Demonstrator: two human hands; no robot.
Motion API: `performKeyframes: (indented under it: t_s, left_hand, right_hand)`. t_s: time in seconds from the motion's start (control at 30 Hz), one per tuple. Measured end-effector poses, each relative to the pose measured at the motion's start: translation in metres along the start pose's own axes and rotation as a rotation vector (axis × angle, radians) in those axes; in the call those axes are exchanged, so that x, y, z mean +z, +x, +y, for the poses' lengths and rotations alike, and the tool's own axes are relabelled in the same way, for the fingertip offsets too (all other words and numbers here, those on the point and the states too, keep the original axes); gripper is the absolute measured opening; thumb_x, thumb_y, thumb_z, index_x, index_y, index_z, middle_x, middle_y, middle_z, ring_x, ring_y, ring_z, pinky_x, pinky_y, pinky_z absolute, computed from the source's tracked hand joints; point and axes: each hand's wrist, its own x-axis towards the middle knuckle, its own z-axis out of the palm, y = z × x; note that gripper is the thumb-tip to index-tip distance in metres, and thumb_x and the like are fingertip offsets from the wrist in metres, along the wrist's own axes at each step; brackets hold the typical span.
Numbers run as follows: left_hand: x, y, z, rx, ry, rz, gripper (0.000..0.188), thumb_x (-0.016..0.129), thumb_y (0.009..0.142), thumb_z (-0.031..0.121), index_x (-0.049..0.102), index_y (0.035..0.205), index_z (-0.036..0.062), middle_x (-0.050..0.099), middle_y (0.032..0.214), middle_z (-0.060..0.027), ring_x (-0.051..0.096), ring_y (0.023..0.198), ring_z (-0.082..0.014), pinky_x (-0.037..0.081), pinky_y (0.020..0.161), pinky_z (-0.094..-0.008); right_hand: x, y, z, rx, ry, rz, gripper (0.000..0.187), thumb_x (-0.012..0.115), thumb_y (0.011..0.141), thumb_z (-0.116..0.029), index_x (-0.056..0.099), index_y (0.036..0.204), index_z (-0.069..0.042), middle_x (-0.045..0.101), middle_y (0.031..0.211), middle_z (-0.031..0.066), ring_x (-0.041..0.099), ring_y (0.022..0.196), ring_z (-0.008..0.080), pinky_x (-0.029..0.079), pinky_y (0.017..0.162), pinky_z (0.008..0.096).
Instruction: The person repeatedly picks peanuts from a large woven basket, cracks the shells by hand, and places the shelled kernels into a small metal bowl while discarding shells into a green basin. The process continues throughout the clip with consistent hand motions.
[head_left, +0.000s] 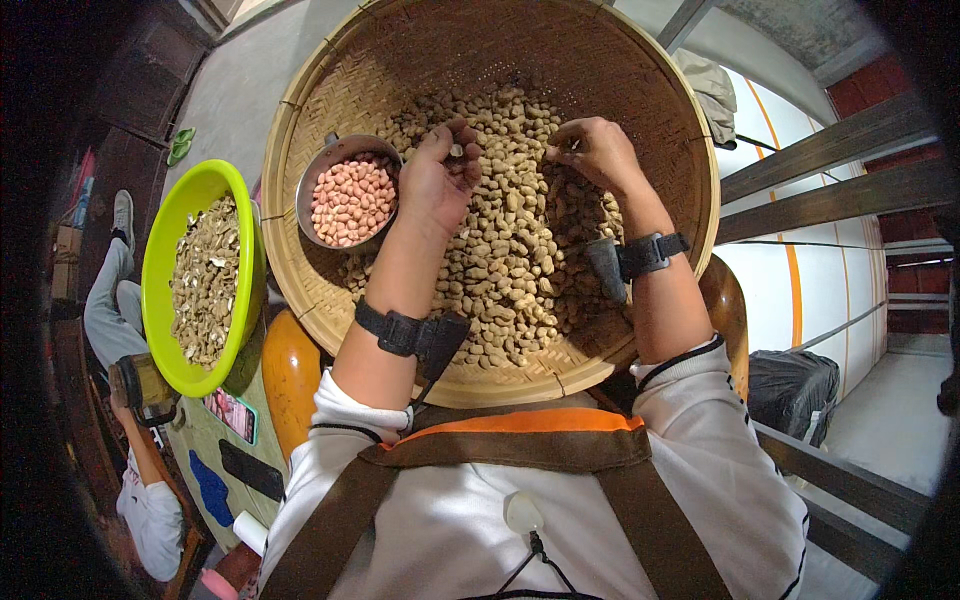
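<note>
Unshelled peanuts [505, 235] are spread in a heap inside a large round woven bamboo tray [620, 70]. My left hand [440, 178] is over the heap, palm partly up and fingers curled round a small pale piece [456, 150] that looks like peanut shell. To its right, my right hand [605, 155] hovers over the peanuts with thumb and forefinger pinched together; what they hold is too small to make out. Beside my left wrist, a metal pot [308, 222] full of shelled pink peanuts [350, 200] sits in the tray.
Left of the tray stands a lime-green basin [160, 300] with broken shells [205, 285]. Two phones [250, 470] lie on a surface below it. Another person's leg [105, 285] and arm show at far left. Wooden rails [820, 205] and a black bag [790, 395] are to the right.
</note>
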Motion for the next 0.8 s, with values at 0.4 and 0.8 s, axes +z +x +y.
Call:
performKeyframes:
  t_s: [0.4,0.8]
  left_hand:
    - [0.004,-0.003,0.002,0.004,0.098,-0.055,0.021,0.044,0.101,0.020,0.055,0.108,0.0043,0.041,0.071,0.0020,0.036,0.062,-0.0094,0.031,0.051,-0.0250]
    - [0.014,-0.018,-0.004,0.807,1.313,-0.047,0.021,0.075,0.079,0.018,0.073,0.098,0.0078,0.070,0.097,-0.0120,0.068,0.086,-0.0198,0.053,0.076,-0.0323]
  right_hand:
    - [0.023,0.004,0.004,-0.025,0.154,0.096,0.021,0.070,0.084,-0.020,0.071,0.098,-0.005,0.069,0.096,0.0176,0.067,0.087,0.0348,0.053,0.075,0.0430]
    - [0.006,-0.007,-0.042,0.022,1.048,-0.097,0.024,0.070,0.086,-0.017,0.070,0.101,0.001,0.068,0.095,0.0063,0.064,0.086,0.0140,0.052,0.076,0.0308]
